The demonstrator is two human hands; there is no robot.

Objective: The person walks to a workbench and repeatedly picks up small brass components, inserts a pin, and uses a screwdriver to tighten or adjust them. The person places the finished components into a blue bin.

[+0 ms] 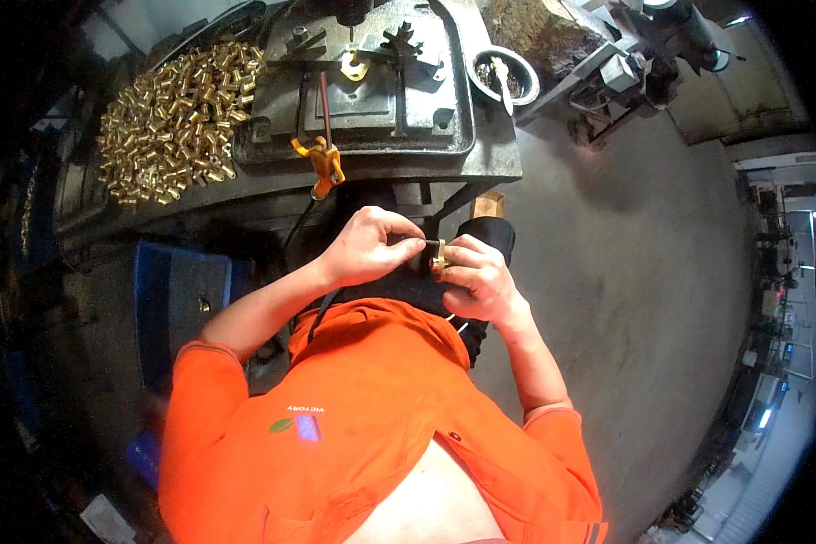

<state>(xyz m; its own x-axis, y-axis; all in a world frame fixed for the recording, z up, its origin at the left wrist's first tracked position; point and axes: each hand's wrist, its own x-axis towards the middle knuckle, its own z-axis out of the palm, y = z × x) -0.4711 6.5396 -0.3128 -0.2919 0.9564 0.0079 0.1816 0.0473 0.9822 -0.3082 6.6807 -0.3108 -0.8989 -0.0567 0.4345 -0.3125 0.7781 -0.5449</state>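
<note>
In front of my waist, both hands come together over a small brass part. My right hand (482, 279) is closed around the brass flanged fitting (440, 261), its fingers wrapping the side. My left hand (369, 247) pinches a thin dark rod (430, 242) between thumb and forefinger, its far end meeting the fitting. Whether the rod's tip is inside a hole I cannot tell. Beyond my hands, another brass flanged part (354, 66) sits in the metal fixture (363, 102) beneath a drill spindle (353, 13).
A large heap of brass fittings (177, 122) covers the bench's left side. An orange air blow gun (321, 166) lies at the fixture's front edge. At the right stands a white bowl (528, 86) with a brush (502, 77). A blue crate (154, 308) is low at left.
</note>
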